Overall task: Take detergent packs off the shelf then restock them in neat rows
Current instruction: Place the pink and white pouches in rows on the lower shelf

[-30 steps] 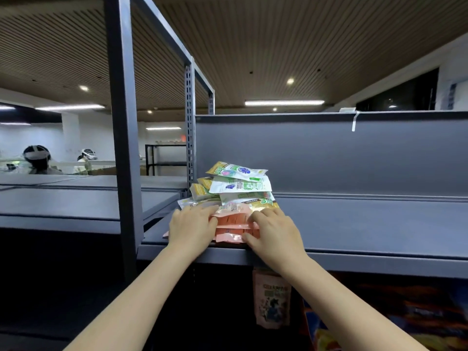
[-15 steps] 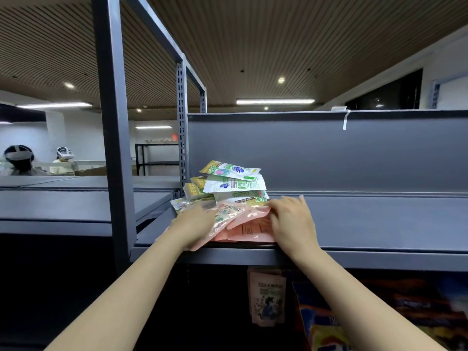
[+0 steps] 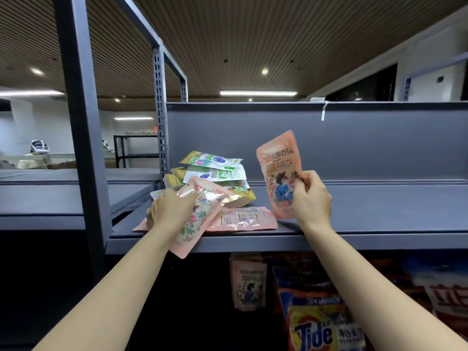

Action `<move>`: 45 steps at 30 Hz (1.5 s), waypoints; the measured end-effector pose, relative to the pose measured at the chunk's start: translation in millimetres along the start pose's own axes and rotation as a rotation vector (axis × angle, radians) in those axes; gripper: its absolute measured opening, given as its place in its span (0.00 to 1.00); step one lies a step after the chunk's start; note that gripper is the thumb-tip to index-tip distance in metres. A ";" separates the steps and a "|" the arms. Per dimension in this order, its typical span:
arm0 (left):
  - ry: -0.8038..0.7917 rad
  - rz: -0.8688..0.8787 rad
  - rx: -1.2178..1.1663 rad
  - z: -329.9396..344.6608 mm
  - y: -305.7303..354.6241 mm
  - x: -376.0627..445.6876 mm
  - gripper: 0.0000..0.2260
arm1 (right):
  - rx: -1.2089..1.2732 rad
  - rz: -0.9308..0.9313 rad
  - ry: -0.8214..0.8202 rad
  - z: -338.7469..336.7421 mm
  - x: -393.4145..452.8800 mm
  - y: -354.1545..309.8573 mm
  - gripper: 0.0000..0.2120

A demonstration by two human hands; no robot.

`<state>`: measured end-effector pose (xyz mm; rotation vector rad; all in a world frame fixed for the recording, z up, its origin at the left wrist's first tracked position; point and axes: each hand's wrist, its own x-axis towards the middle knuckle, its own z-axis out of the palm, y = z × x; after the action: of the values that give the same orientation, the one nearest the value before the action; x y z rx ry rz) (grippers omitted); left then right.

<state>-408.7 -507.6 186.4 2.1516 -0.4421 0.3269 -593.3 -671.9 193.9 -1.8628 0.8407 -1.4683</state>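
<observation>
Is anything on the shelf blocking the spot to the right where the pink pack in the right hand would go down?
Nothing visible. The right hand holds the pink pack upright above bare shelf. The heap of packs lies to its left, under the left hand.

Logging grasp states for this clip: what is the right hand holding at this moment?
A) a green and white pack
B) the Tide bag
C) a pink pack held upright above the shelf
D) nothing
C: the right hand grips a pink pack by its lower part, upright and lifted off the shelf, apart from the pile.
</observation>
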 end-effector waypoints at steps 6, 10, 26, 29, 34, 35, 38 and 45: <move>0.164 0.015 -0.041 -11.8 5.3 -21.1 0.15 | -0.048 0.017 -0.067 -11.0 -2.4 0.7 0.05; 0.324 0.028 -0.223 -15.6 2.1 -38.5 0.09 | 0.044 0.100 -0.072 -18.8 -5.4 -3.0 0.08; 0.298 -0.006 -0.761 36.3 -27.7 -129.0 0.12 | 0.191 -0.082 0.064 -51.2 -67.7 45.8 0.15; 0.248 -0.087 -0.809 54.6 -49.0 -142.9 0.09 | 0.161 -0.054 -0.097 -52.5 -83.2 73.2 0.17; 0.172 -0.299 -0.853 79.8 -83.4 -169.4 0.16 | 0.210 0.297 -0.427 -37.3 -105.4 123.3 0.16; 0.148 -0.346 -0.841 84.9 -91.9 -171.4 0.16 | 0.247 0.366 -0.504 -31.7 -108.3 132.4 0.15; 0.073 -0.447 -0.829 98.4 -115.8 -172.1 0.16 | 0.239 0.518 -0.637 -10.7 -115.8 154.4 0.14; -0.116 -0.609 -0.734 134.4 -145.8 -154.0 0.06 | -0.006 0.697 -0.762 52.7 -118.8 174.6 0.18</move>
<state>-475.9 -509.1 -55.5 1.4808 0.0546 -0.2744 -581.9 -680.2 -23.3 -1.6685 0.9428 -0.2890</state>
